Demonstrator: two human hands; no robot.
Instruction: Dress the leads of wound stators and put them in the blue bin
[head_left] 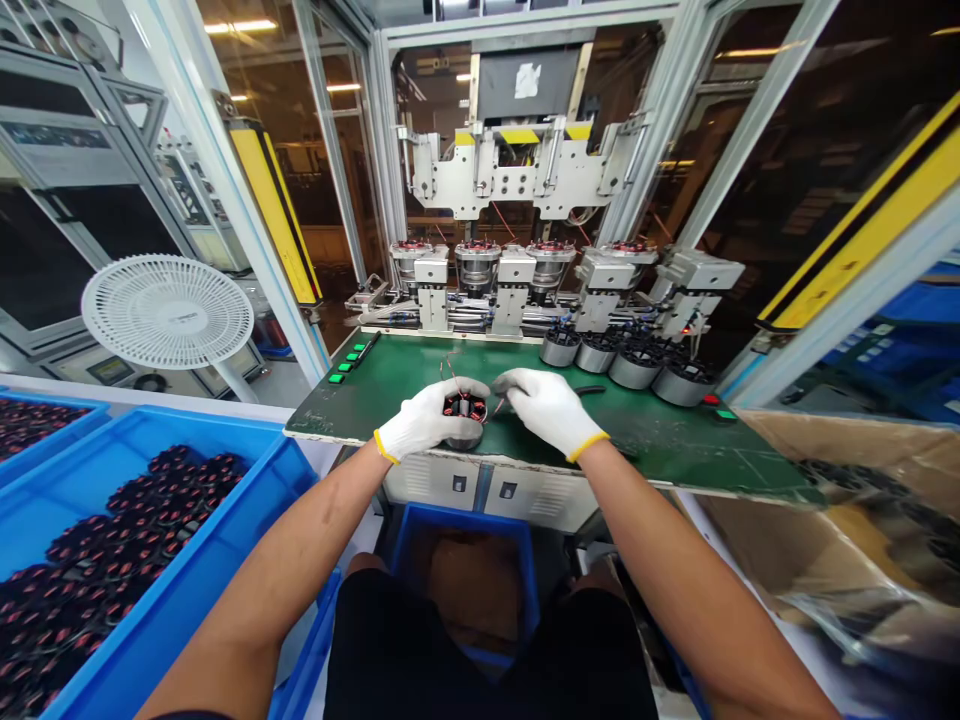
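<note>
The gloved left grip (427, 415) was curled firmly around a wound motor stator (463, 432) standing on the green worktop (390, 375), while the right grip (547, 410), fingers loosely spread and holding nothing, lay just beside it.

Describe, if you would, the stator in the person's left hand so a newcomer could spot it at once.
Start at the green workbench below the white machine. Near its front edge, the person's left hand grips a wound stator trailing thin red wires. Unlike the four dark-topped cylinders standing to the right, it is held.
</note>
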